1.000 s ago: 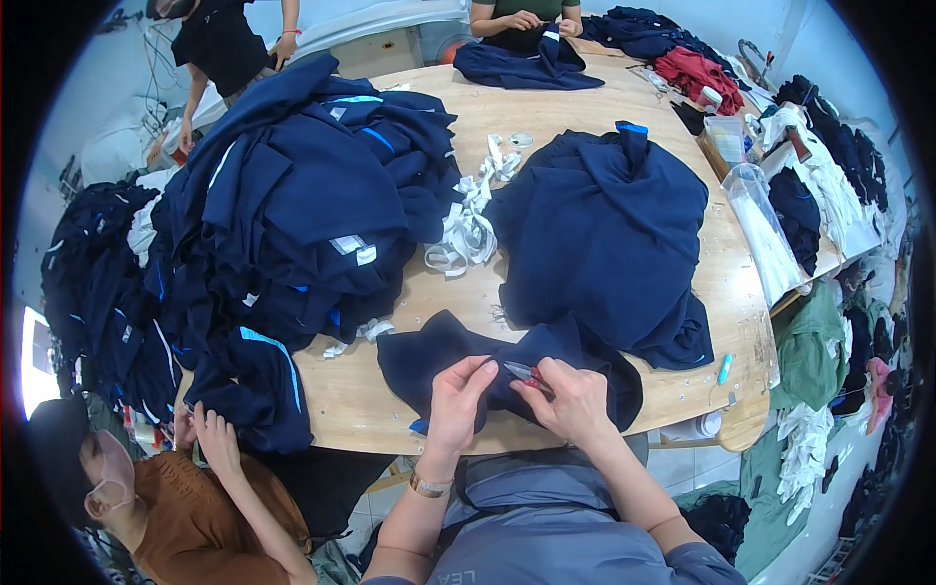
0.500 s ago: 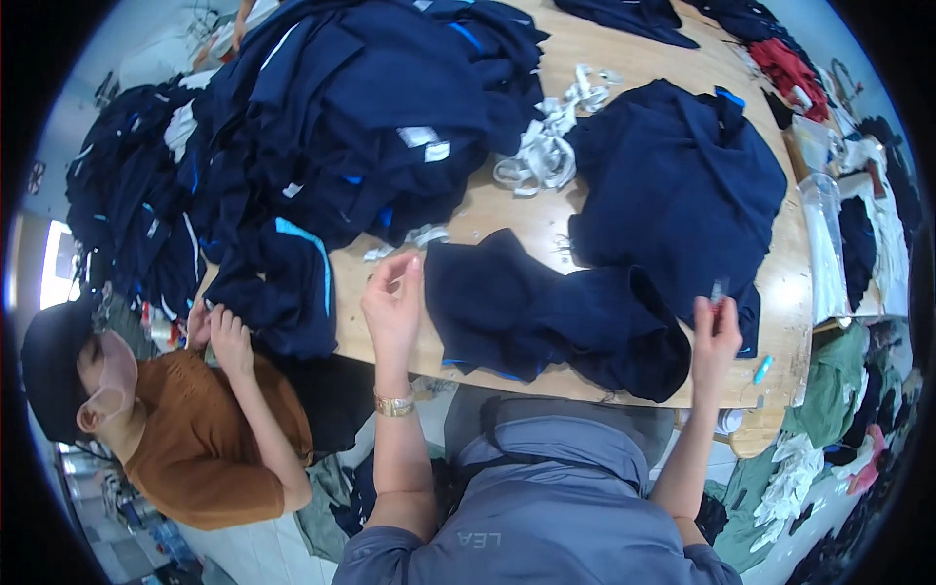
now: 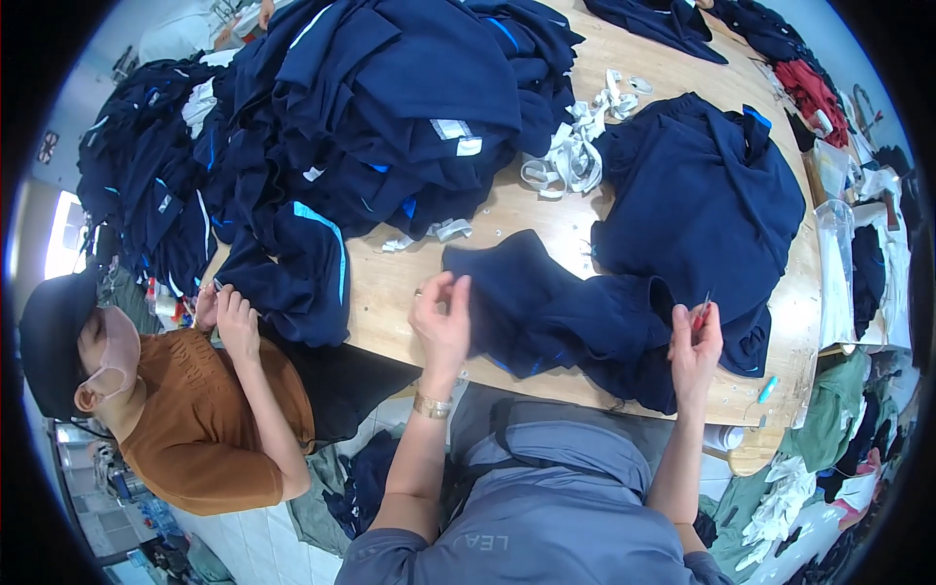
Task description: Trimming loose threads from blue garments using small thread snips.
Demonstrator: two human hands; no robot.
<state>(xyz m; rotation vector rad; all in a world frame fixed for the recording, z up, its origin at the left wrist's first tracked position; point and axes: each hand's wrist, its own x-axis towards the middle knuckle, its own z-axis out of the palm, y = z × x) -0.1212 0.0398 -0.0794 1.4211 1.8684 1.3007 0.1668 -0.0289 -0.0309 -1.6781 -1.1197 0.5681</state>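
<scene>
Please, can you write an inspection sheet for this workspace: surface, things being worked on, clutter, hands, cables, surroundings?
Surface: wooden table, mostly covered with cloth.
Job's things: navy garment lies at the near edge; small red-handled tool.
Clutter: big heap of navy garments, second navy pile, white fabric strips, small turquoise item.
Hands: left hand pinches the garment's left edge; right hand holds the red-handled tool at its right edge.
Cables: nothing seen.
Surroundings: a co-worker in a brown top and dark cap handles navy cloth at the left; more clothes on the right.
</scene>
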